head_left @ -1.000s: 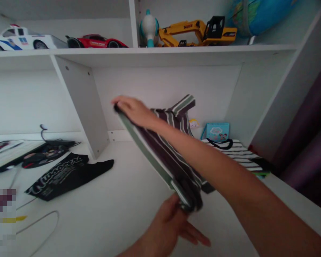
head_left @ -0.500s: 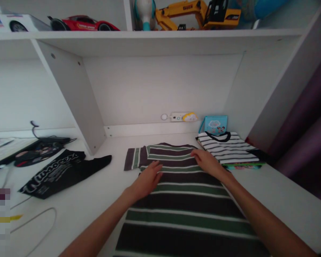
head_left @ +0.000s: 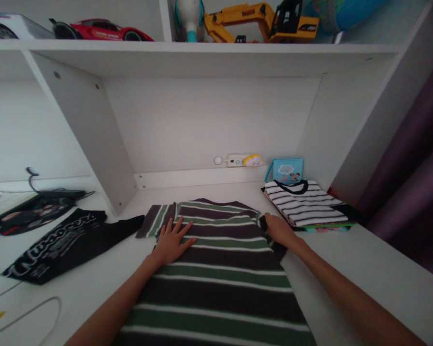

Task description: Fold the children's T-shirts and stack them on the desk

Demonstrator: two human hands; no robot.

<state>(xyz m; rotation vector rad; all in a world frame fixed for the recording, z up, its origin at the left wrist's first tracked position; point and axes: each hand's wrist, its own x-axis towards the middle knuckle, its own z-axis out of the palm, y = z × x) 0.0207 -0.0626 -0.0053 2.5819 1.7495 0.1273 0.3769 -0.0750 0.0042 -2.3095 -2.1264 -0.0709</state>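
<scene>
A dark shirt with green and white stripes (head_left: pixel 220 283) lies spread flat on the white desk (head_left: pixel 368 269), collar towards the back wall. My left hand (head_left: pixel 171 240) rests flat on its upper left part, fingers spread, near the left sleeve. My right hand (head_left: pixel 279 229) is closed on the shirt's right shoulder edge, where the fabric bunches.
A black printed shirt (head_left: pixel 61 242) lies to the left. A folded black-and-white striped shirt (head_left: pixel 305 209) sits at the right, with a small blue booklet (head_left: pixel 287 171) behind it. A power strip (head_left: pixel 238 160) is at the back wall. Toy vehicles (head_left: pixel 260 21) stand on the shelf above.
The striped shirt was held up in the air; it now lies flat. Since half a second ago both hands have slid outwards, the left towards the left sleeve, the right to the shoulder edge.
</scene>
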